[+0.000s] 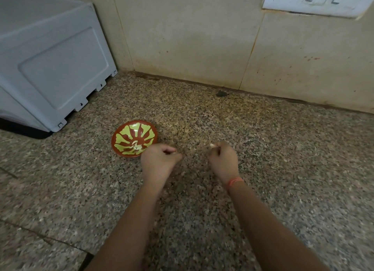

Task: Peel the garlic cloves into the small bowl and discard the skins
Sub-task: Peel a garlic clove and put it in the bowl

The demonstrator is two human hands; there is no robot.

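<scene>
A small red bowl (129,133) with a yellow-green petal pattern sits on the speckled counter, with a few pale garlic pieces (137,147) in its bottom. Just right of the bowl, overlapping its near rim, my left hand (158,161) hovers with curled fingers; whether it holds anything is hidden. Further right, my right hand (223,159) pinches a small pale garlic clove (212,145) at its fingertips. An orange thread circles my right wrist. The two hands are apart, with bare counter between them.
A grey-white appliance (50,64) fills the back left corner of the granite counter (222,117). A tiled wall runs along the back, with a white switch plate (315,1) at top right. A small dark speck (221,93) lies by the wall.
</scene>
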